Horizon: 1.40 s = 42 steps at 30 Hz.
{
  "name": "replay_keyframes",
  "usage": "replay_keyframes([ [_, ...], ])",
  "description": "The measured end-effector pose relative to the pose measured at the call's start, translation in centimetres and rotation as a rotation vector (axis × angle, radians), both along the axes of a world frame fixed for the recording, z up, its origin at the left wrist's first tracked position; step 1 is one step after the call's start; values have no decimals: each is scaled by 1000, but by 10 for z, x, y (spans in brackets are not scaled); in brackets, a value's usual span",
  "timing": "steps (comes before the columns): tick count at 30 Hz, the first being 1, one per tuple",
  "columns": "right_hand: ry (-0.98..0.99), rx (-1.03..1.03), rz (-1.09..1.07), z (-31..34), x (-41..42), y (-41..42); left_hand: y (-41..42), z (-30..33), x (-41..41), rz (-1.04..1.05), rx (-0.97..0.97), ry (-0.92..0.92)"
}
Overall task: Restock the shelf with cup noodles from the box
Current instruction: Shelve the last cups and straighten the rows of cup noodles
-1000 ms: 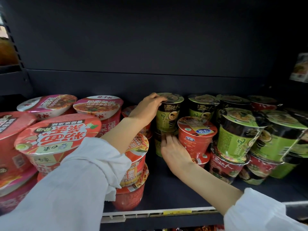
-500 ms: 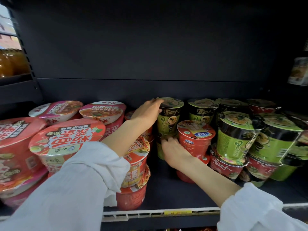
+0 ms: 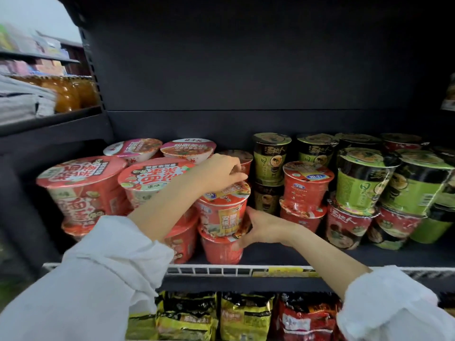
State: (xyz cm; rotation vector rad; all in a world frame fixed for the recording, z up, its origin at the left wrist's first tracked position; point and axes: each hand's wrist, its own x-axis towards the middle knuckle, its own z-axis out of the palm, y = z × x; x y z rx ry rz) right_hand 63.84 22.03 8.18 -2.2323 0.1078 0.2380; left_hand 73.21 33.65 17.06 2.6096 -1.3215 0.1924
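Observation:
Two red-orange cup noodles stand stacked at the shelf's front, the upper cup point(image 3: 221, 215) on the lower cup point(image 3: 220, 252). My left hand point(image 3: 219, 172) lies on the upper cup's lid with its fingers curled over the far rim. My right hand point(image 3: 263, 227) grips the same cup's right side near its base, thumb in front. To the right is a stack of red cups point(image 3: 305, 188), with green-and-black cups point(image 3: 269, 158) behind and further right. The box is out of view.
Big red noodle bowls point(image 3: 83, 188) crowd the shelf's left side, pink-lidded bowls point(image 3: 187, 150) behind them. A white wire rail point(image 3: 221, 269) runs along the shelf front. Noodle packets point(image 3: 243, 316) fill the shelf below. Orange bottles point(image 3: 66, 94) stand on the neighbouring unit at left.
Both hands left the green cup and the red cup stack and moved left onto the red-orange stacked cups. The view has pulled back and now shows the shelf below.

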Motion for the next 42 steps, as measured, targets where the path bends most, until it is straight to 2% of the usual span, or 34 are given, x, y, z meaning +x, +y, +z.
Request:
replay_keyframes([
  [3, -69, 72, -62, -12, 5, 10, 20, -4, -8, -20, 92, 56],
  [9, -194, 66, -196, -20, 8, 8, 30, -12, -18, -73, 170, 133],
  [16, -233, -7, -401, -27, 25, -13, 10, -24, -2, -35, 129, 10],
  [21, -300, -82, -337, -27, 34, -11, 2, -29, 7, 12, 96, -15],
  [23, -255, -115, -288, -28, 35, -11, 0, -29, 8, 22, 98, -14],
  [27, -242, -34, -258, -32, 37, -14, 2, -27, 7, 25, 98, 14],
  [32, -290, -288, -327, -38, 40, -16, 5, -24, 1, 28, 48, -34],
  [37, -325, -426, -300, -34, 36, -23, 2, -25, -2, 15, 84, 2],
  [42, -384, -429, -280, -29, 25, -35, -2, -28, -6, -18, 124, 0],
])
